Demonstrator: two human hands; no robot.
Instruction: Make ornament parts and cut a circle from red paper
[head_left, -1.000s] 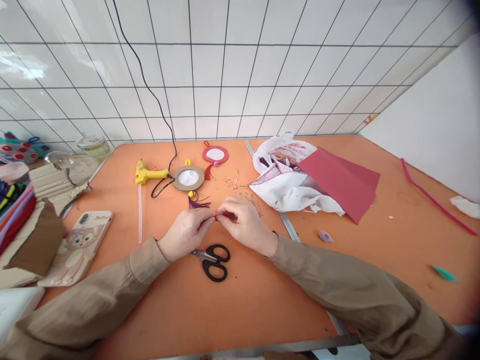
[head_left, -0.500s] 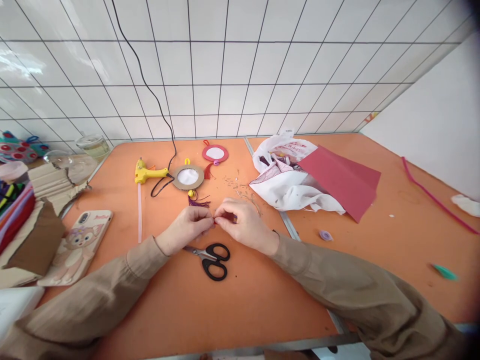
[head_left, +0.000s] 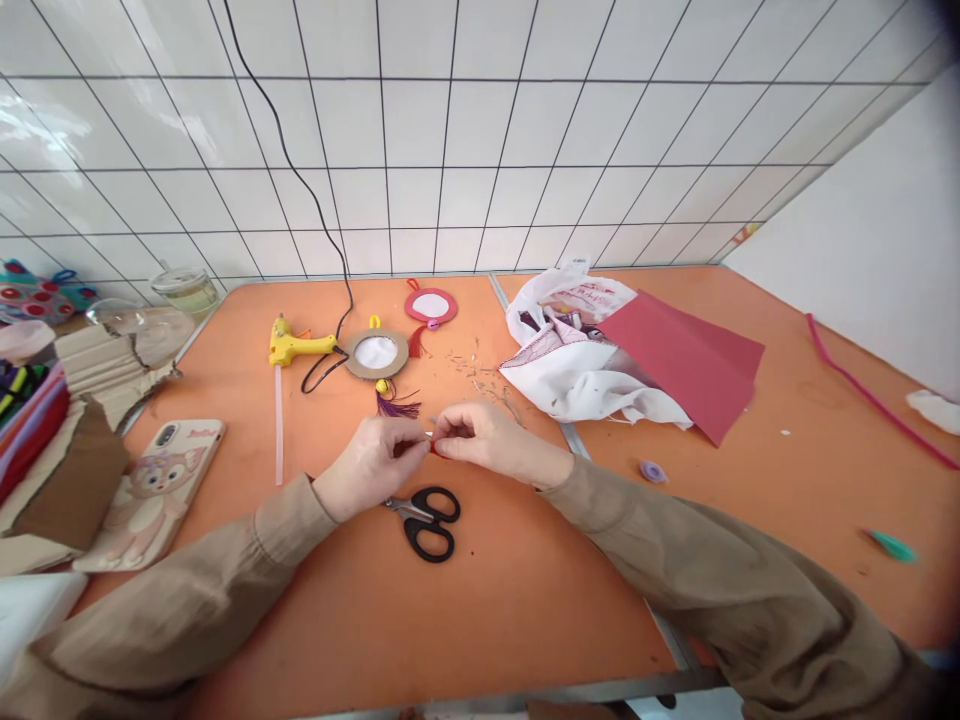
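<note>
My left hand [head_left: 377,458] and my right hand [head_left: 491,443] meet fingertip to fingertip above the table. Between them they pinch a small red piece [head_left: 436,449], mostly covered by the fingers; its kind cannot be made out. Just below lie scissors [head_left: 427,520] with black handles, their blades partly under my left hand. Beyond the hands rests a round cardboard ring [head_left: 349,366] with a white centre, a yellow loop, a yellow bell and a purple tassel [head_left: 397,408]. Farther back is a red ring ornament [head_left: 452,305] with a red tassel.
A yellow glue gun [head_left: 300,346] with a glue stick stands left, its cord running up the wall. A phone [head_left: 166,490] and cardboard box [head_left: 71,490] lie far left. Right are a white plastic bag [head_left: 577,390], red paper [head_left: 686,360], a purple coil [head_left: 652,471] and a pink pipe cleaner [head_left: 862,395].
Both hands have shifted slightly, still pinching together; my right hand's wrist has moved a little right. More of the red piece shows between the fingertips, and more of the scissor blades is covered.
</note>
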